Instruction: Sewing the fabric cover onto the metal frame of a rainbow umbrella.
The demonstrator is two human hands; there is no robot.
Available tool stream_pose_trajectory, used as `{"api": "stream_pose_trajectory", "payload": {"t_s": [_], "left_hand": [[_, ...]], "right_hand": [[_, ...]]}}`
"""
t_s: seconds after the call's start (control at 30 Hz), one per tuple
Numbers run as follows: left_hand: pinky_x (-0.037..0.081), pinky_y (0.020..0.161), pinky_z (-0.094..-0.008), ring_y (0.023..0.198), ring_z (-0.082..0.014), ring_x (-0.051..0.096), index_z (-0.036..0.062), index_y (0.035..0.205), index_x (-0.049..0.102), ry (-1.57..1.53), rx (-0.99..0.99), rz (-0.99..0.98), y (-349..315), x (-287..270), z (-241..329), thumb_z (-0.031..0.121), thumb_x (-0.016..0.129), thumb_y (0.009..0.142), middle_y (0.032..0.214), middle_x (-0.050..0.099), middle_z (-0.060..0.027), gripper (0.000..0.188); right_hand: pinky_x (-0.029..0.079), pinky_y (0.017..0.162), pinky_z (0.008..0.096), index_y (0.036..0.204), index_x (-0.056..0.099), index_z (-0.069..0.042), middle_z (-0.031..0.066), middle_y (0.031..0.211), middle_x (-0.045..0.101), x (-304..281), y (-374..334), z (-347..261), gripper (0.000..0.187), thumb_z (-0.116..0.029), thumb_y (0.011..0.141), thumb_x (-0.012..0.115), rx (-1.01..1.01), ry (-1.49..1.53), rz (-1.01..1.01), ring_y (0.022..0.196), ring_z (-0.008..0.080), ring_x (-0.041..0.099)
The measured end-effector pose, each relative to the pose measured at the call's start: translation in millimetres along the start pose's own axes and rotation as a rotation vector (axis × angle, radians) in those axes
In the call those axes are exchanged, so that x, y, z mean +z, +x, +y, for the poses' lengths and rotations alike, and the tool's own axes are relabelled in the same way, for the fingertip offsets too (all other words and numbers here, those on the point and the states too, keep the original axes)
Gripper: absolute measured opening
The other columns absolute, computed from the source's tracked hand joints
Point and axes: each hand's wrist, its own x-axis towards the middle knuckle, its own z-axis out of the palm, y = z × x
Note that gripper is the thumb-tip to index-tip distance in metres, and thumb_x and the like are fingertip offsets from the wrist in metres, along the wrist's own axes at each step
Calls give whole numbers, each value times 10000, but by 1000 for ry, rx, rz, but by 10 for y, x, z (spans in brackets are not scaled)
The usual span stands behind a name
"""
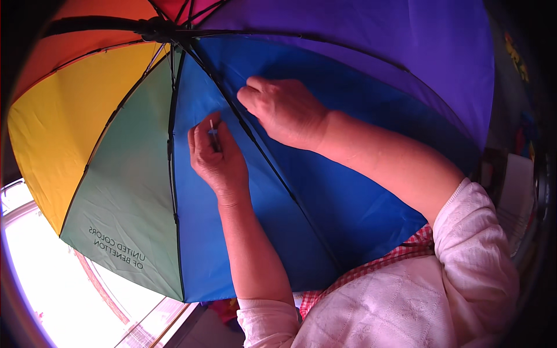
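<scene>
Toward five o'clock from the dark hub [161,29] of a spread, many-coloured umbrella [319,182], the left hand [219,158] had its grip closed on a small slim object [213,132] with a pale tip. At about four o'clock from that hub, the right hand [281,110] had its fingers bunched together near a thin dark rib [270,162], and whether its grip held anything could not be told. The umbrella's inner side filled most of the view, both hands before its blue cloth [200,243], the green panel [127,185] between six and seven o'clock from the hub, the purple panel [371,29] toward three.
</scene>
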Motion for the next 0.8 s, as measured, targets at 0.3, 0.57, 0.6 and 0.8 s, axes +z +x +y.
{"api": "stream_pose_trajectory", "payload": {"t_s": [0.3,0.57,0.6,0.8], "left_hand": [[377,530,-231,602,-80,441,49,821,619,86,226,-92,75,-75,-37,-47,632,791,788,524,-16,101],[354,537,-219,602,-64,400,51,761,600,14,11,-78,50,-221,-39,-48,642,778,762,476,20,110],[350,537,-219,601,-61,394,52,761,601,-4,15,-82,43,-201,-11,-50,642,776,763,473,24,111],[348,542,-216,601,-61,388,52,763,602,-33,53,-110,38,-140,-14,-51,642,773,767,473,27,111]], "right_hand": [[508,617,377,827,533,-38,92,829,554,-28,76,19,132,52,745,583,-75,153,37,737,295,609],[509,648,353,858,553,-50,81,842,561,-85,19,96,124,43,781,582,-35,276,73,748,288,614],[509,648,351,856,553,-50,81,839,560,-83,22,93,121,42,783,582,-37,270,77,746,287,613],[509,645,347,853,555,-49,79,842,564,-87,10,85,112,38,788,583,-33,251,63,748,279,617]]}}
